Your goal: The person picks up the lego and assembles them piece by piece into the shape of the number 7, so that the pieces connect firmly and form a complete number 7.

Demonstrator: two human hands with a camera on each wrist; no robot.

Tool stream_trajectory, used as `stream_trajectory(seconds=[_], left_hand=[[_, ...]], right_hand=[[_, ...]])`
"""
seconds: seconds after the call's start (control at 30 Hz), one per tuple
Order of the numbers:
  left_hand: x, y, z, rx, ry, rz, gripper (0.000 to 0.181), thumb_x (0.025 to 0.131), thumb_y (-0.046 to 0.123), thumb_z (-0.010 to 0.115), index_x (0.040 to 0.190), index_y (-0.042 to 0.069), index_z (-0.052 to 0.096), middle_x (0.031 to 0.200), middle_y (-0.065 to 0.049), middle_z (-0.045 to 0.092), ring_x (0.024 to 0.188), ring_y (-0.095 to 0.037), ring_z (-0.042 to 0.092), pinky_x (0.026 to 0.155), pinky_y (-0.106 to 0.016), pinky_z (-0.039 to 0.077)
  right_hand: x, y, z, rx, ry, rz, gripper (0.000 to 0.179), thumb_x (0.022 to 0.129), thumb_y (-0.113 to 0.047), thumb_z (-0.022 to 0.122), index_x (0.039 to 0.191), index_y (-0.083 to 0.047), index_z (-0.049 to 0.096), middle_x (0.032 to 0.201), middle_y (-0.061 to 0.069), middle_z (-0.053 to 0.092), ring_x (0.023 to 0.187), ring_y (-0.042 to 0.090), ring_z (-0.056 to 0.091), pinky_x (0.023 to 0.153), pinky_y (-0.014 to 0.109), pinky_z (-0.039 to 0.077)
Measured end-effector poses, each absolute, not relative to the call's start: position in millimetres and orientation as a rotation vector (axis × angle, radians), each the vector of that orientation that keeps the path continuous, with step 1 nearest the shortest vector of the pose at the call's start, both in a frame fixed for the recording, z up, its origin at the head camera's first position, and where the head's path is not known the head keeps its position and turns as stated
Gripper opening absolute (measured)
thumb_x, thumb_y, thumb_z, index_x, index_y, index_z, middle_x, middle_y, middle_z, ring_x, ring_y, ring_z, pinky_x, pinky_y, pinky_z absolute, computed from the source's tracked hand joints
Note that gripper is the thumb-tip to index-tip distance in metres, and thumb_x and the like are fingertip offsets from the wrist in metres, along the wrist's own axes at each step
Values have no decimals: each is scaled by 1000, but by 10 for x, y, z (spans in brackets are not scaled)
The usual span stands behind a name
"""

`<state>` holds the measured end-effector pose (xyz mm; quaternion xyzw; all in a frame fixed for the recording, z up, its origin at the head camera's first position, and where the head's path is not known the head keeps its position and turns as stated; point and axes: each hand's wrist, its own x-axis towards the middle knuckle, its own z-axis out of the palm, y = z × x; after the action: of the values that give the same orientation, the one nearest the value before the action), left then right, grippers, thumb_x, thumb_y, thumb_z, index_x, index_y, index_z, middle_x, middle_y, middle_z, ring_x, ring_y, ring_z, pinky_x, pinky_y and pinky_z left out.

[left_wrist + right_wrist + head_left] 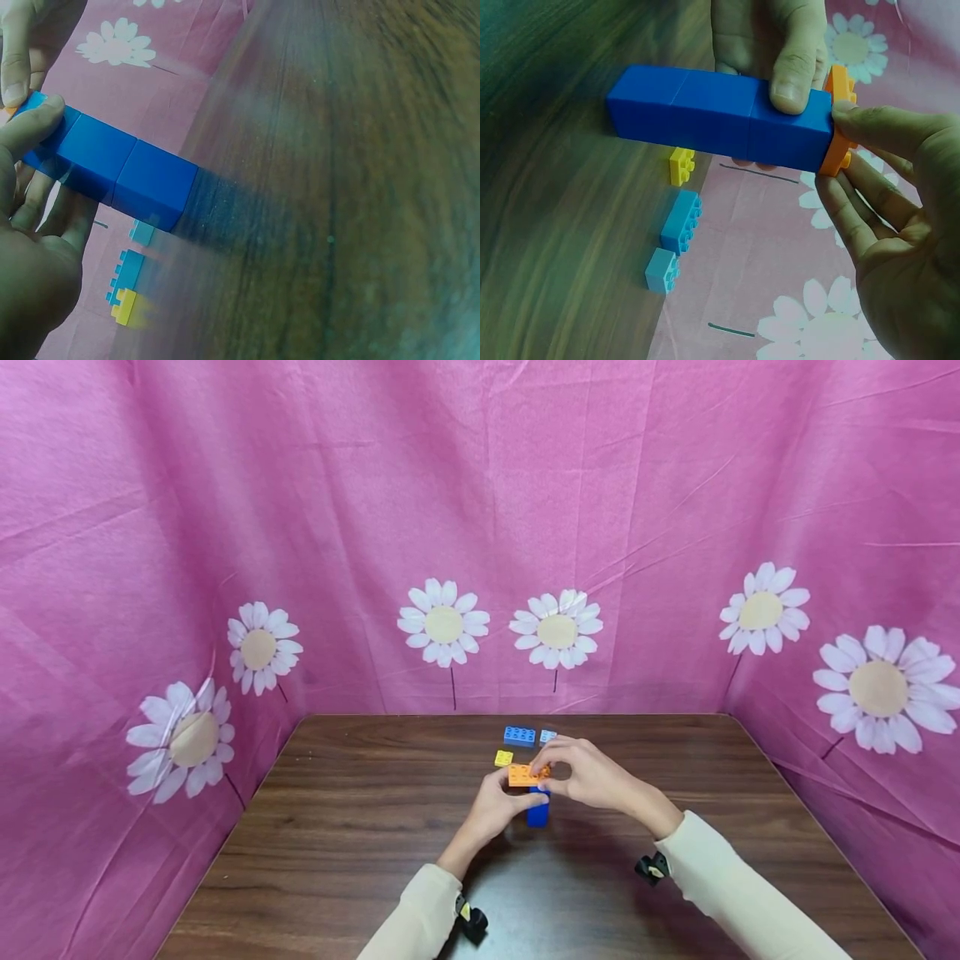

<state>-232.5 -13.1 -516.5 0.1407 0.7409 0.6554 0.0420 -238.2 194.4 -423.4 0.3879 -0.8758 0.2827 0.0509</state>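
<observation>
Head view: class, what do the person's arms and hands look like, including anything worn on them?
The long, plain cream fabric left sleeve and matching right sleeve end near the wrists. Beside the left one sits a small black left wrist camera with a yellowish patch; a similar right wrist camera sits opposite. The left hand and right hand wear no gloves.

Left fingers (73, 225) and right fingers (886, 193) pinch, 2 sleeved forearms (738, 885) angled inward.

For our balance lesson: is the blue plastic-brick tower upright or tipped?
Upright: the tower rises vertically from its base on the brown wood-grain table.
</observation>
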Motion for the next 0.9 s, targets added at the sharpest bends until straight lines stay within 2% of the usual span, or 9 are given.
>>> stream_trajectory(seconds=[0.17, 0.4, 0.63, 0.9], left_hand=[[-2329, -129, -5162, 436, 2241, 2019, 39, 89, 25, 89, 123, 12, 76, 116, -2, 79, 104, -12, 69, 96, -31, 57], [-2331, -126, -5163, 423, 2214, 2037, 40, 89, 22, 89, 125, 11, 75, 117, -4, 79, 106, -18, 71, 94, -26, 57], [-2348, -120, -5150, 422, 2198, 2051, 41, 88, 20, 89, 125, 10, 75, 117, -5, 78, 105, -18, 72, 90, -23, 58], [-2326, -117, -5167, 417, 2147, 2074, 42, 89, 17, 88, 127, 8, 73, 119, -8, 77, 100, -14, 74, 89, -25, 61]], right_hand=[[-2388, 1940, -4239, 1161, -2681, 912, 19, 91, -10, 85, 108, -17, 81, 106, -5, 76, 99, 15, 69, 86, 36, 63], [-2383, 1924, -4237, 1123, -2701, 1005, 17, 89, -8, 86, 103, -16, 82, 102, -4, 77, 95, 15, 70, 83, 44, 65], [-2387, 1931, -4255, 1065, -2729, 1077, 16, 89, -8, 86, 102, -18, 82, 99, -4, 75, 87, 9, 66, 75, 26, 62], [-2380, 1944, -4291, 1069, -2722, 1123, 16, 90, -7, 85, 102, -17, 81, 102, -2, 75, 93, 13, 72, 80, 30, 65]])
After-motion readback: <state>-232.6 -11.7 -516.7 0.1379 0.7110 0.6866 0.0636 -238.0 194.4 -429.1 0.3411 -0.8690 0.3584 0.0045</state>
